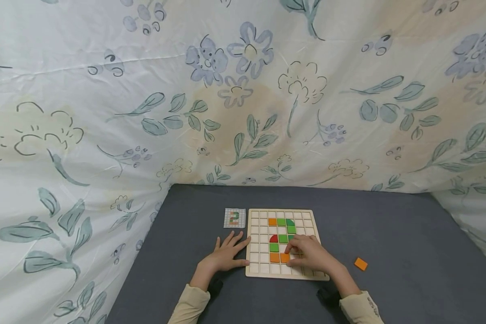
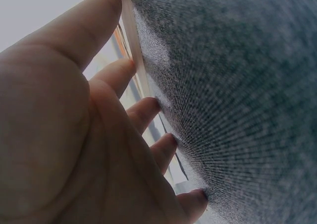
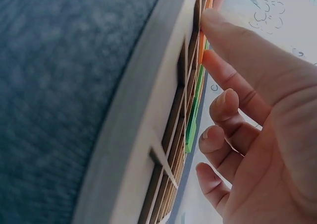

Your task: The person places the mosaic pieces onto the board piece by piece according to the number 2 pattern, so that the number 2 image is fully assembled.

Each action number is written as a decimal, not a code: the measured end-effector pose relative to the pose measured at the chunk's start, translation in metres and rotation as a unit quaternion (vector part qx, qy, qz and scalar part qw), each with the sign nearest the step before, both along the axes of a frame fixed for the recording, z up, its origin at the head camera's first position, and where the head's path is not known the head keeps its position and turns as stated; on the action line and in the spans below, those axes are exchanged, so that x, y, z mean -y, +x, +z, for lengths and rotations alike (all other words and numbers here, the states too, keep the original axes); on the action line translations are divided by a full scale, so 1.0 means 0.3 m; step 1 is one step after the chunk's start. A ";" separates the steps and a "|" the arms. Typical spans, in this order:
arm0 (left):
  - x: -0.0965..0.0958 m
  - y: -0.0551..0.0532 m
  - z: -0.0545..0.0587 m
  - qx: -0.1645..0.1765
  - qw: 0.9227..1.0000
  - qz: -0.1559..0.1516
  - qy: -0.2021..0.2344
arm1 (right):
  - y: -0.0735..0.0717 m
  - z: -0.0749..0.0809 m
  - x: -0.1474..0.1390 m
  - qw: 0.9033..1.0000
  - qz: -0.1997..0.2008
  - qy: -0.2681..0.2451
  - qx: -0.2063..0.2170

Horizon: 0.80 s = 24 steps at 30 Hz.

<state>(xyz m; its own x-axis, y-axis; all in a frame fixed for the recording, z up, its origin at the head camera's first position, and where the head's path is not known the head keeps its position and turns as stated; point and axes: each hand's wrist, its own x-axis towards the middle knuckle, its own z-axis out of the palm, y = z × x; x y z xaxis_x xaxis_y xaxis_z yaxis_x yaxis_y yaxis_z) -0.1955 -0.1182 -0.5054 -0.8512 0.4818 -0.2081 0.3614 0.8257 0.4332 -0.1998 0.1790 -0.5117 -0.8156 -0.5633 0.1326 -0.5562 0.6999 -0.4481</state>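
Observation:
A wooden grid board [image 1: 261, 268] lies on the dark table, with several orange, green and red tiles set in its squares. My right hand [image 1: 309, 254] is over the board's right half. Its thumb and index finger pinch an orange square tile [image 1: 285, 258] in the lower row, beside another orange tile [image 1: 274, 257]. The right wrist view shows the thumb and index fingertip at the orange tile [image 3: 201, 46], the other fingers bent. My left hand [image 1: 223, 255] spreads its fingers against the board's left edge, thumb and index touching the wooden rim [image 2: 132, 35].
A small pattern card [image 1: 234, 218] with a coloured figure on a grid lies left of the board's upper corner. A loose orange tile [image 1: 361, 263] lies on the table [image 1: 409, 252] to the right. A flowered cloth [image 1: 243, 112] hangs behind and on the left.

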 end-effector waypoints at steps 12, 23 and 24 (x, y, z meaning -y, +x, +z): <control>0.000 -0.001 -0.003 0.005 1.000 -0.002 0.003 | 0.006 0.005 -0.025 1.000 0.000 -0.007 -0.004; 0.003 -0.004 -0.007 0.012 1.000 -0.004 0.006 | 0.019 0.002 -0.064 0.999 -0.003 -0.023 -0.041; 0.003 -0.004 -0.008 0.011 1.000 -0.004 0.007 | 0.020 0.001 -0.068 0.999 -0.005 -0.023 -0.042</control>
<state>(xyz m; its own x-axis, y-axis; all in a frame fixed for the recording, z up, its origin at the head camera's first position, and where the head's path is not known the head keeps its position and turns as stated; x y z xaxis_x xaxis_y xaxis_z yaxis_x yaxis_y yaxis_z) -0.1966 -0.1191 -0.5077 -0.8423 0.4915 -0.2211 0.3580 0.8169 0.4523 -0.1939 0.1994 -0.5113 -0.8059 -0.5472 0.2260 -0.5864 0.6850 -0.4323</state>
